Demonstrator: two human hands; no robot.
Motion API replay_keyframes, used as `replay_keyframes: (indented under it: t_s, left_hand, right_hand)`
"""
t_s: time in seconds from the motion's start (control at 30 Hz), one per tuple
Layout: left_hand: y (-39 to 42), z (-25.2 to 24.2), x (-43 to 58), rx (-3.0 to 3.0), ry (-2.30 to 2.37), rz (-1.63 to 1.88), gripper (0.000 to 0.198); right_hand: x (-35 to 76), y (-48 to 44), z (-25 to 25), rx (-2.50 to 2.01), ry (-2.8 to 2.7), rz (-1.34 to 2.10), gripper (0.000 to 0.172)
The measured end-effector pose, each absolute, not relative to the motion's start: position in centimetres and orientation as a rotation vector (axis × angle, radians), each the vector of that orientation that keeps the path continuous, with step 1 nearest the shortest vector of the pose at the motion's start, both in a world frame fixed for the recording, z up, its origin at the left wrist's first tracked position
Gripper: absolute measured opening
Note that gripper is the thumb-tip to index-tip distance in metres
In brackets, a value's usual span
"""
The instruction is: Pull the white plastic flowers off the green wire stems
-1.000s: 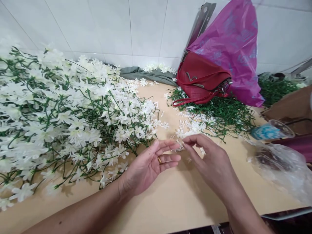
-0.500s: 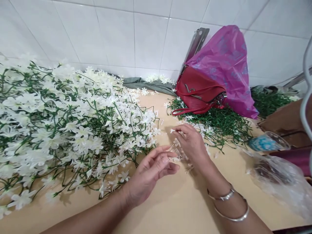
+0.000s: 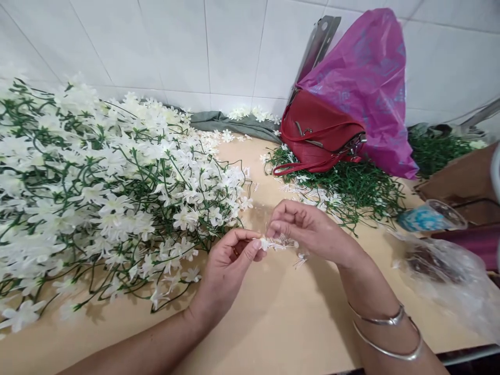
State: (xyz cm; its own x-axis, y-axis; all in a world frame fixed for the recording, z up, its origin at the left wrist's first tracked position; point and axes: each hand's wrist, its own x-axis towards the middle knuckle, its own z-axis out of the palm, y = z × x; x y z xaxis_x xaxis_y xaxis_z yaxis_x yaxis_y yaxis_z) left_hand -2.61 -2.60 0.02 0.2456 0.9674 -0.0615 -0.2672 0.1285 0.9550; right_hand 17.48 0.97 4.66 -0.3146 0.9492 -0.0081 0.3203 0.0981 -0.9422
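Observation:
Thumb and forefinger of my left hand (image 3: 238, 255) pinch a small white artificial flower piece (image 3: 264, 244). My right hand (image 3: 308, 226) is just to its right, thumb and fingertips closed together; what sits between them is too fine to make out. Thin white stamens (image 3: 287, 244) show below the right fingers, partly hidden by that hand. To the left of both hands spreads a big heap of white artificial flowers (image 3: 117, 208) on green stems. Both hands are above the tan tabletop (image 3: 250, 323).
A red handbag (image 3: 318, 133) and a purple plastic bag (image 3: 363, 88) stand against the tiled wall, over a pile of green stems (image 3: 367, 195). Loose white pieces (image 3: 312, 194) lie before it. At right are a blue-white cup (image 3: 425, 216) and a clear plastic bag (image 3: 461, 281).
My left hand has gone from loosely open fingers to a pinch on the white flower piece. My right hand has come down beside it. The view has shifted slightly.

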Motion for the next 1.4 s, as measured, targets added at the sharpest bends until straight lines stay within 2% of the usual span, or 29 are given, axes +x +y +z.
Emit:
replay_keyframes:
  t_s: [0.13,0.23,0.33,0.57,0.83,1.03,1.2,1.4]
  left_hand:
    - [-2.6,0.0,-2.5,1.03,0.869,1.085,0.026]
    - [-2.7,0.0,-2.4,0.981,0.874,1.073,0.029]
    - [-2.6,-0.2,-2.3,0.9,0.893,1.074,0.035]
    - [-2.2,-0.3,-2.2,0.787,0.849,1.08,0.04]
    - [-2.3,-0.7,-2.5,0.94,0.862,1.232,0.015]
    - [-1.9,-0.8,-2.7,1.021,0.924,1.364,0.01]
    - [-1.8,-1.0,-2.6,0.965,0.938,1.303,0.017]
    - [-1.9,-0.6,-2.7,1.02,0.925,1.235,0.017]
  right_hand:
    - [18.7,1.8,3.5,-1.375,-1.973,0.66,0.004]
    - [18.9,2.1,2.6,-1.373,-2.208,0.477,0.014]
    - [18.8,2.1,2.3,-1.4,-2.277,0.404,0.016]
    - [18.3,2.1,2.9,-1.381,-1.927,0.537,0.011]
    - [16.2,0.2,4.4,-1.124,-1.814,0.947,0.007]
    - [14.5,-0.7,4.1,-1.163,-1.728,0.971,0.004]
    - [13.7,-0.7,3.8,-1.247,-1.567,0.996,0.014]
    - [13.5,-0.7,3.8,-1.342,-1.504,0.956,0.016]
